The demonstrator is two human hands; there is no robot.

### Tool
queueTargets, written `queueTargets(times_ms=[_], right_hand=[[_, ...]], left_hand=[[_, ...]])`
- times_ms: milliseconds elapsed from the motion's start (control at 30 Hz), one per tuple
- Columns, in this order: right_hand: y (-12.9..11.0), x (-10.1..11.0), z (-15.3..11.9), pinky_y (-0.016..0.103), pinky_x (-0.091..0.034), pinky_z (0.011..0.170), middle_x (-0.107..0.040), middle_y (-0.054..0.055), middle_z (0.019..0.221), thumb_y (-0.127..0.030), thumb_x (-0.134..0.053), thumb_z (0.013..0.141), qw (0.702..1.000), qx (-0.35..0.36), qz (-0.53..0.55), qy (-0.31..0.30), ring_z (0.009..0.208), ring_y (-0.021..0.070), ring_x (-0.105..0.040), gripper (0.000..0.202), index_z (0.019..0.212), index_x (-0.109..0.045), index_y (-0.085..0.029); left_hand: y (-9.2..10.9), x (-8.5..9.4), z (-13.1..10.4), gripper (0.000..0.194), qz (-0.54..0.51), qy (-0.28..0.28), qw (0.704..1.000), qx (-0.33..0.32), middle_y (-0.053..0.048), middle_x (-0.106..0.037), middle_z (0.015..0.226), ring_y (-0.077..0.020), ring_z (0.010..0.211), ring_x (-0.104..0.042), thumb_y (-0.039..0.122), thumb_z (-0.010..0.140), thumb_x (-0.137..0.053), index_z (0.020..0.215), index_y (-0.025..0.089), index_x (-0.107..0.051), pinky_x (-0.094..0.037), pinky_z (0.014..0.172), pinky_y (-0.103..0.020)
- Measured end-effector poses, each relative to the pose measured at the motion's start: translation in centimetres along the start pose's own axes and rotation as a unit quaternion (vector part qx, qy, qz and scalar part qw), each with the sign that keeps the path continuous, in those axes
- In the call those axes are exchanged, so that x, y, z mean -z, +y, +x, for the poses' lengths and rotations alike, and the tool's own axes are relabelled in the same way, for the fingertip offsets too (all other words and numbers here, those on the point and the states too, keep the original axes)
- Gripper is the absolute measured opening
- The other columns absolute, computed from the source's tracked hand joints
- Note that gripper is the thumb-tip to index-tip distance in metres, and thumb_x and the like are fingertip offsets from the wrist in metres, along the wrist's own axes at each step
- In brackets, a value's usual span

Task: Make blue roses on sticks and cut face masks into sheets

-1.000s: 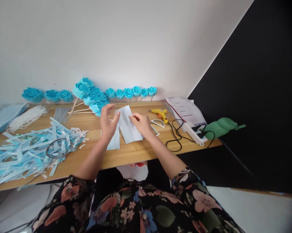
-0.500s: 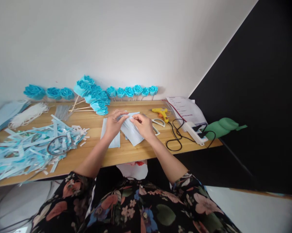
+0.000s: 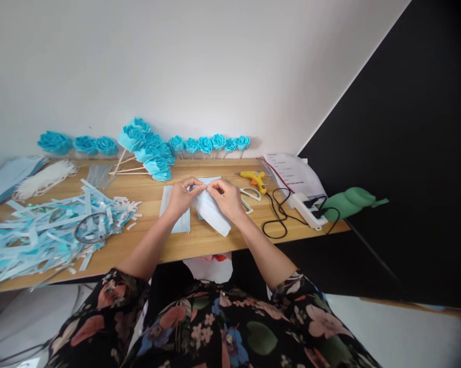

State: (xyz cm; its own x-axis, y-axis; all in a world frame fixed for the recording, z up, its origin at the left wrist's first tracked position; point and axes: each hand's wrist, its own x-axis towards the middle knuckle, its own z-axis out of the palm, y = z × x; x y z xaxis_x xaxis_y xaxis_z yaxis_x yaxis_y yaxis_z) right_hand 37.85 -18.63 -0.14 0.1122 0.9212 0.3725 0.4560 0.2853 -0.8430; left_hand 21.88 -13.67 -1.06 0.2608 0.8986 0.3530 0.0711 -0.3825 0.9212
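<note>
Between both hands is a pale blue-white face mask [image 3: 215, 215] with no ear loops showing, its lower end hanging toward me at a slant. My left hand [image 3: 184, 194] pinches its upper edge, fingers closed. Close beside it, my right hand [image 3: 226, 197] pinches the same edge, the fingertips almost meeting. Behind the held piece lies another light blue sheet [image 3: 211, 180], partly hidden. A flat blue mask piece [image 3: 181, 225] rests on the table under my left wrist. White-handled scissors [image 3: 252, 193] lie right of my right hand, their blades hidden.
A yellow glue gun [image 3: 255, 179] with a black cord lies at right, near a white power strip [image 3: 310, 210] and papers [image 3: 291, 171]. Blue cut strips [image 3: 53, 235] heap up at left. Blue fabric flowers [image 3: 149, 148] on sticks line the wall. White loops [image 3: 48, 179] lie beside stacked masks [image 3: 11, 176].
My left fingers have closed onto the upper edge of the mask beside my right ones. The mask's lower end has lifted, tilted and swung slightly right.
</note>
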Motion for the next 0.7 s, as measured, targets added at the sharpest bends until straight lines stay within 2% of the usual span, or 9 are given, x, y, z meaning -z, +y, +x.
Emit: queueTargets(times_ms=[233, 333, 467, 700], right_hand=[[0.24, 0.32, 0.05, 0.026, -0.041, 0.064, -0.066, -0.002, 0.072, -0.039, -0.063, 0.083, 0.999, -0.029, 0.024, -0.021, 0.065, 0.0138, -0.056, 0.019, 0.083, -0.069, -0.021], [0.55, 0.61, 0.09, 0.026, -0.039, 0.062, -0.061, -0.002, 0.067, -0.042, -0.064, 0.083, 0.998, -0.042, 0.022, -0.03, 0.063, 0.0133, -0.052, 0.022, 0.079, -0.067, -0.02], [0.6, 0.86, -0.01, 0.025, -0.038, 0.061, -0.058, -0.004, 0.064, -0.04, -0.063, 0.084, 0.999, -0.033, 0.006, -0.038, 0.061, 0.0123, -0.049, 0.022, 0.075, -0.064, -0.02], [0.08, 0.77, -0.29, 0.025, -0.038, 0.064, -0.061, -0.003, 0.067, -0.036, -0.062, 0.084, 0.999, -0.017, -0.016, -0.039, 0.063, 0.0123, -0.051, 0.019, 0.074, -0.062, -0.02]], left_hand=[[0.09, -0.14, -0.04, 0.026, -0.004, 0.02, 1.0, 0.007, -0.003, -0.07, 0.08, -0.0186, 0.078, -0.062, 0.044, 0.077, -0.071, 0.077, 0.018, -0.07, -0.046, 0.071, -0.028], [0.09, -0.14, 0.0, 0.026, -0.008, 0.024, 1.0, 0.01, -0.004, -0.071, 0.081, -0.019, 0.079, -0.063, 0.044, 0.076, -0.073, 0.078, 0.018, -0.071, -0.047, 0.071, -0.028], [0.1, -0.05, 0.03, 0.027, -0.01, 0.011, 1.0, 0.005, -0.003, -0.071, 0.08, -0.0188, 0.079, -0.063, 0.045, 0.077, -0.074, 0.077, 0.018, -0.071, -0.047, 0.072, -0.028], [-0.19, 0.1, 0.15, 0.029, 0.002, -0.023, 1.0, -0.015, -0.002, -0.066, 0.073, -0.0157, 0.072, -0.058, 0.046, 0.076, -0.073, 0.074, 0.018, -0.068, -0.044, 0.067, -0.026]])
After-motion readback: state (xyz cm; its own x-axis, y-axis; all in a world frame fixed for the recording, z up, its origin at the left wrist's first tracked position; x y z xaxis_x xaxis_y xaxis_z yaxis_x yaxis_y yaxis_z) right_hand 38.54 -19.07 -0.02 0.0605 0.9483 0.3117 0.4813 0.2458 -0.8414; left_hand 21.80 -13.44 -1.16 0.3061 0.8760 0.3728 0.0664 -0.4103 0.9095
